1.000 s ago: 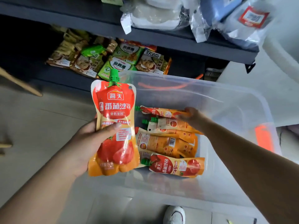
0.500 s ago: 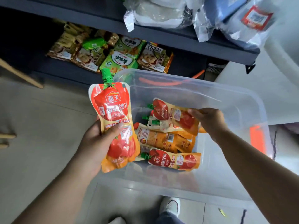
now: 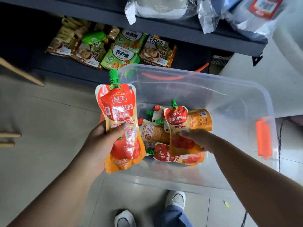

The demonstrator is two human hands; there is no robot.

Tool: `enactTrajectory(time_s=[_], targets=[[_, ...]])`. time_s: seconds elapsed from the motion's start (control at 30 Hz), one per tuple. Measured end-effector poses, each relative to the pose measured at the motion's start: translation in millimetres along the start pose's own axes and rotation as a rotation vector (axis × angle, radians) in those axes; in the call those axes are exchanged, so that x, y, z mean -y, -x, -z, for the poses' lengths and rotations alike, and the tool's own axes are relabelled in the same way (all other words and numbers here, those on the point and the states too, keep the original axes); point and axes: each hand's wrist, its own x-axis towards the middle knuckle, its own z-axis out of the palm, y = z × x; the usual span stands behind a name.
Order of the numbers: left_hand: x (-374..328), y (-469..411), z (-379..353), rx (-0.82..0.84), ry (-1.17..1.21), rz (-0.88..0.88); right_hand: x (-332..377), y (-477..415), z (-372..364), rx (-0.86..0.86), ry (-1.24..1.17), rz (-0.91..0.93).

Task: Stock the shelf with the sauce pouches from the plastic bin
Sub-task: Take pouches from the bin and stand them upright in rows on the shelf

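Left hand (image 3: pixel 100 143): grips a red-and-orange sauce pouch (image 3: pixel 120 126) upright, green cap on top, beside the bin's left wall.
Right hand (image 3: pixel 199 140): pinches a second pouch (image 3: pixel 179 128) upright inside the bin.
Plastic bin (image 3: pixel 237 102): clear, holds several more pouches (image 3: pixel 177 157) lying flat.
Shelf (image 3: pixel 68 69): dark, with snack packets (image 3: pixel 121 56).

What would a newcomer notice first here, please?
The left hand grips a red-and-orange sauce pouch upright by the clear plastic bin; the right hand holds a second pouch inside it, over the loose pouches. Biscuit packets lie on the dark shelf behind.
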Motion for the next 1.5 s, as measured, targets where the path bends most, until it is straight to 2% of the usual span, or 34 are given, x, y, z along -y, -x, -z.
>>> enactTrajectory(time_s=[0.17, 0.33, 0.47, 0.67, 0.8, 1.07, 1.23, 1.4, 1.5], targets=[[-19, 18, 2, -0.002, -0.014, 0.001, 6, 26, -5, -0.082, -0.081, 0.137], [-81, 56, -1, -0.012, 0.001, -0.073, 34, 124, 15, 0.107, -0.285, 0.46], [-167, 96, -7, -0.005, -0.044, -0.252, 89, 230, 51, 0.203, -0.325, 0.77], [-300, 178, -8, 0.041, -0.126, -0.499, 163, 390, 102, 0.302, -0.326, 1.094], [-383, 249, 2, 0.034, -0.159, -0.63, 200, 500, 128, 0.284, -0.287, 1.276], [-481, 340, 36, 0.012, -0.049, -0.815, 245, 643, 111, 0.257, -0.313, 1.452], [-522, 351, 68, 0.004, -0.075, -0.906, 278, 685, 77, 0.092, -0.337, 1.48], [-563, 337, 95, 0.097, -0.125, -0.968, 292, 703, 61, -0.06, -0.52, 1.511], [-584, 318, 89, 0.15, -0.239, -0.987, 285, 701, 70, -0.201, -0.65, 1.513]])
